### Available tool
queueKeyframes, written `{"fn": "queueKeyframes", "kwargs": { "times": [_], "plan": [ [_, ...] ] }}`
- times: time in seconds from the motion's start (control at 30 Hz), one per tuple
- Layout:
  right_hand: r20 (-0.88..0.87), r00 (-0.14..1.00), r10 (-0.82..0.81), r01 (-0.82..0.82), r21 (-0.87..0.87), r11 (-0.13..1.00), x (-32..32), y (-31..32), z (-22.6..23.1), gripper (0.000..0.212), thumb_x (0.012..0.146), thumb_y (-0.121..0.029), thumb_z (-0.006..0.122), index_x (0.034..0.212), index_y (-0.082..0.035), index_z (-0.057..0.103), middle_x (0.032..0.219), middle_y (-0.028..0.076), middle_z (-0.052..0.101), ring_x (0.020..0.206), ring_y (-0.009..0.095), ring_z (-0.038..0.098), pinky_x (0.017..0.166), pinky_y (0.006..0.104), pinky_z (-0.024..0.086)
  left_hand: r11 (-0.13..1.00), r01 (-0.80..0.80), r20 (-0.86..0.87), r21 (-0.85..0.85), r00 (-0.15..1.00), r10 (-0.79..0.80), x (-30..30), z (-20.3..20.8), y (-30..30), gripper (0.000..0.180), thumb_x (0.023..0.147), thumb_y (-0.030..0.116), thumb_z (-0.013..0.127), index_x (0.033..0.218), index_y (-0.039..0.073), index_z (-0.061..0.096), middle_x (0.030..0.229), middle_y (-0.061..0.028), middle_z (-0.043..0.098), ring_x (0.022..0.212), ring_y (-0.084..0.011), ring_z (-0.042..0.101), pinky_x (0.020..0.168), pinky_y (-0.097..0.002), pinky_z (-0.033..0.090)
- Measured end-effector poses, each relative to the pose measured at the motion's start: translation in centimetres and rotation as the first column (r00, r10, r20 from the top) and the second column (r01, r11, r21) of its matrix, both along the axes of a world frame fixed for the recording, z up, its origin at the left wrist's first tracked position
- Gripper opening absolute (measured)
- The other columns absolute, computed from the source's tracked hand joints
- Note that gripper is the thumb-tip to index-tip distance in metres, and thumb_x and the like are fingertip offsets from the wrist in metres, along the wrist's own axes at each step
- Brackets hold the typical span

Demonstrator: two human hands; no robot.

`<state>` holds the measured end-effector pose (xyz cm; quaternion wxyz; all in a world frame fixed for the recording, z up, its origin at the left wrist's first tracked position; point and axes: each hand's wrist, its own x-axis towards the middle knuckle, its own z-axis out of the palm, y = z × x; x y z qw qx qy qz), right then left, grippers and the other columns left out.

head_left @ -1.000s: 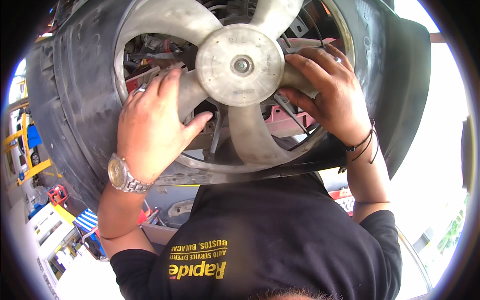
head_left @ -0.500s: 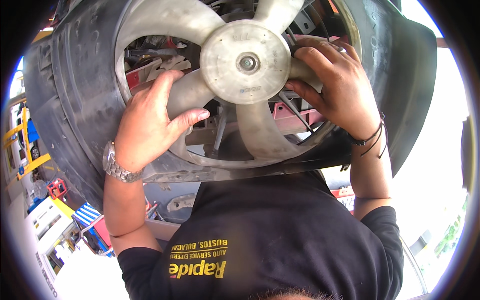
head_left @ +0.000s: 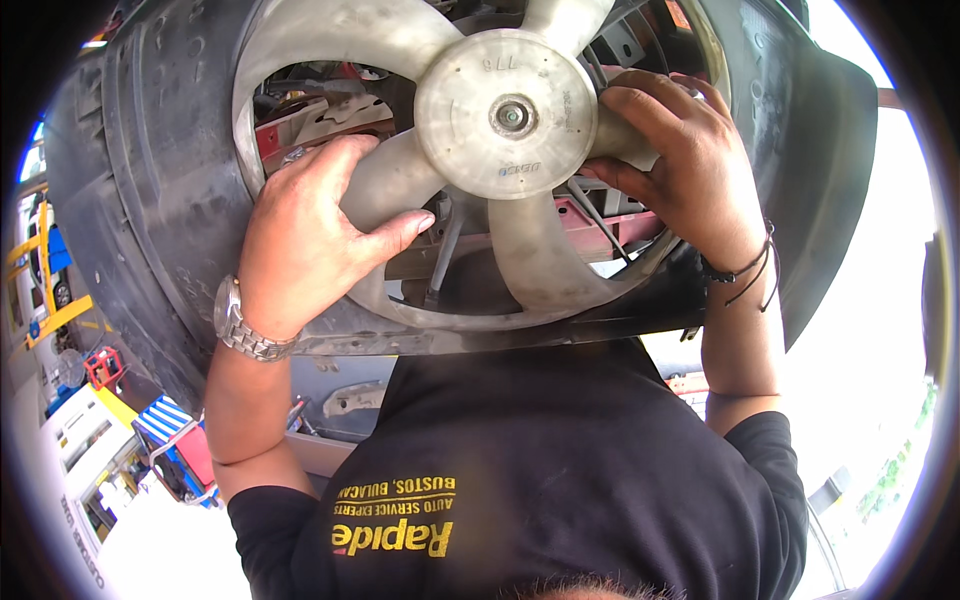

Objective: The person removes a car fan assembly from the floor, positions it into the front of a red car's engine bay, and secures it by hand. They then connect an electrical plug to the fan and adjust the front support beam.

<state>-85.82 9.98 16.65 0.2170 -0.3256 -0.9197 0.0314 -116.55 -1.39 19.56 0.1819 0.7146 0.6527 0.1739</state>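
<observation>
A whitish, dirt-stained plastic radiator fan (head_left: 470, 150) with a round hub and broad curved blades sits in a black fan shroud (head_left: 150, 200). My left hand (head_left: 315, 225) grips the lower-left blade, thumb along its lower edge and index finger at its upper edge; the other fingertips are hidden behind it. On the opposite side, my right hand (head_left: 685, 160) is closed around the right blade, close to the hub, with the thumb below. A metal fastener (head_left: 513, 116) shows at the hub's centre.
Behind the fan, a reddish-pink metal part (head_left: 590, 225) and dark engine-bay pieces show through the gaps. Far left are a yellow metal frame (head_left: 60, 318), a red stand (head_left: 103, 367) and a blue-and-white striped item (head_left: 165, 420). Bright light washes out the right side.
The fan and my hands appear slightly farther right and up in the picture. Both hands keep the same grip on the blades.
</observation>
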Motion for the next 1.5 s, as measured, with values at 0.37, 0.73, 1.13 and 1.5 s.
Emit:
{"fn": "queueKeyframes", "kwargs": {
  "times": [0.37,0.73,1.13,1.5],
  "plan": [
    [0.01,1.0,-0.019,0.019,-0.003,1.0,0.1,-0.2,-0.2,0.052,0.074,-0.033,0.089,0.117,-0.014,0.067,0.119,0.005,0.072,0.112,0.028,0.069,0.11,0.0524,0.044,0.973,0.088,-0.304,0.212,0.952,-0.02,1.0,0.1,-0.1,0.061,0.067,0.035,0.091,0.112,-0.002,0.074,0.1,-0.0108,0.068,0.092,-0.0323,0.067,0.085,-0.0428,0.054],
    [-0.009,0.998,-0.056,0.056,0.026,0.998,-0.1,-0.6,-0.5,0.05,0.074,-0.032,0.089,0.118,-0.017,0.069,0.121,0.004,0.071,0.115,0.027,0.069,0.118,0.0564,0.038,0.964,0.13,-0.405,0.233,0.914,-0.025,1.3,0.2,0.0,0.059,0.066,0.036,0.09,0.11,0.001,0.076,0.101,-0.008,0.068,0.096,-0.0287,0.066,0.087,-0.0421,0.051],
    [-0.007,0.995,-0.095,0.095,0.061,0.994,-0.4,-1.1,-0.6,0.051,0.073,-0.031,0.089,0.118,-0.017,0.069,0.124,0.003,0.07,0.113,0.026,0.069,0.122,0.0604,0.032,0.954,0.15,-0.441,0.26,0.897,-0.021,1.0,0.3,0.2,0.06,0.066,0.037,0.09,0.112,0.002,0.076,0.104,-0.0077,0.068,0.101,-0.0285,0.065,0.091,-0.0437,0.05],
    [-0.013,0.993,-0.121,0.121,0.049,0.991,-0.4,-1.4,-0.8,0.052,0.072,-0.032,0.089,0.118,-0.018,0.069,0.124,0.001,0.069,0.114,0.025,0.069,0.12,0.0641,0.032,0.946,0.162,-0.449,0.281,0.893,-0.02,0.9,0.2,0.4,0.059,0.065,0.037,0.089,0.111,0.001,0.076,0.104,-0.0078,0.069,0.108,-0.0309,0.063,0.095,-0.0448,0.05]
  ]
}}
